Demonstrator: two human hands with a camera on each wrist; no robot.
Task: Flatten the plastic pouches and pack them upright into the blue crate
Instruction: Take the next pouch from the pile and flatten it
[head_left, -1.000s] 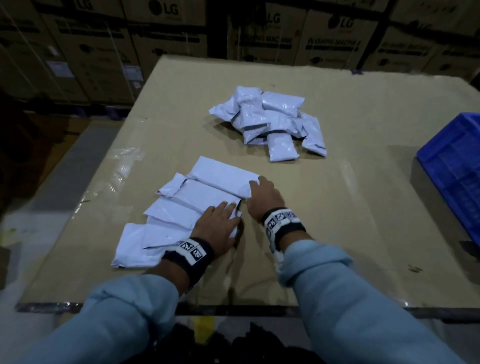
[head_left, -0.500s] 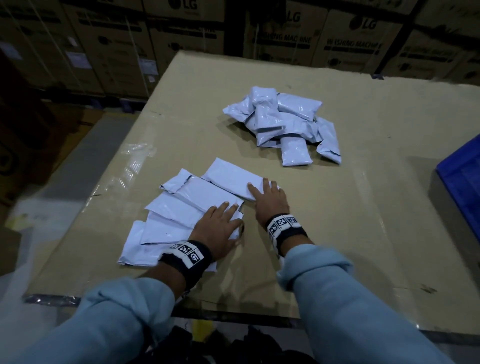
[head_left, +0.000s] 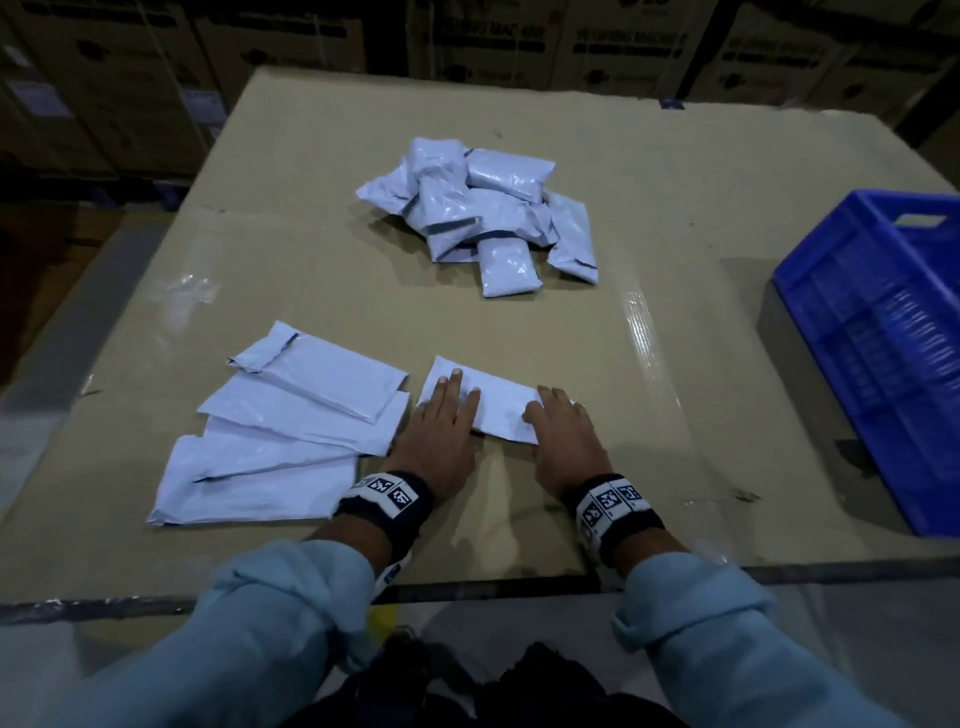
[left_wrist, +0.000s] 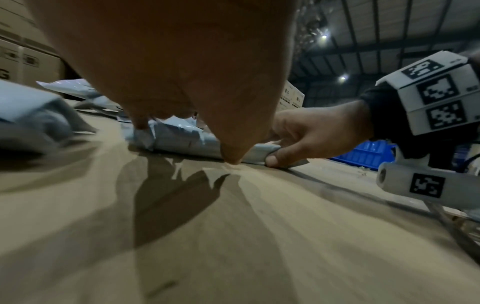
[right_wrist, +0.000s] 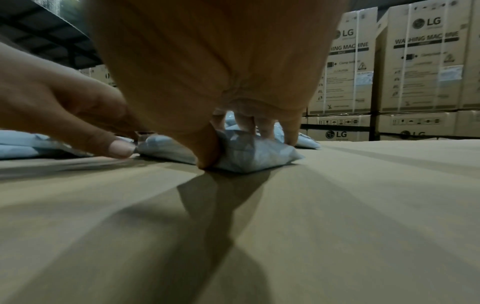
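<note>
A white plastic pouch (head_left: 501, 410) lies flat on the cardboard tabletop (head_left: 623, 493) in front of me. My left hand (head_left: 441, 415) lies on its left end with straight fingers. My right hand (head_left: 558, 423) grips its right end, fingertips on top and thumb at the near edge, as the right wrist view shows (right_wrist: 249, 158). In the left wrist view the pouch (left_wrist: 176, 139) runs from my left hand (left_wrist: 187, 115) to my right hand (left_wrist: 306, 135). Several flattened pouches (head_left: 291, 431) overlap to the left. A heap of puffy pouches (head_left: 483, 208) sits farther back. The blue crate (head_left: 878, 338) stands at the right.
Stacked cardboard appliance boxes (head_left: 467, 36) line the far side beyond the table. The table's near edge (head_left: 519, 587) runs just under my wrists. Bare cardboard lies between the pouch under my hands and the crate.
One pouch has come off the top of the flattened row and now lies apart to its right. Both hands moved right with it. More of the blue crate is in view.
</note>
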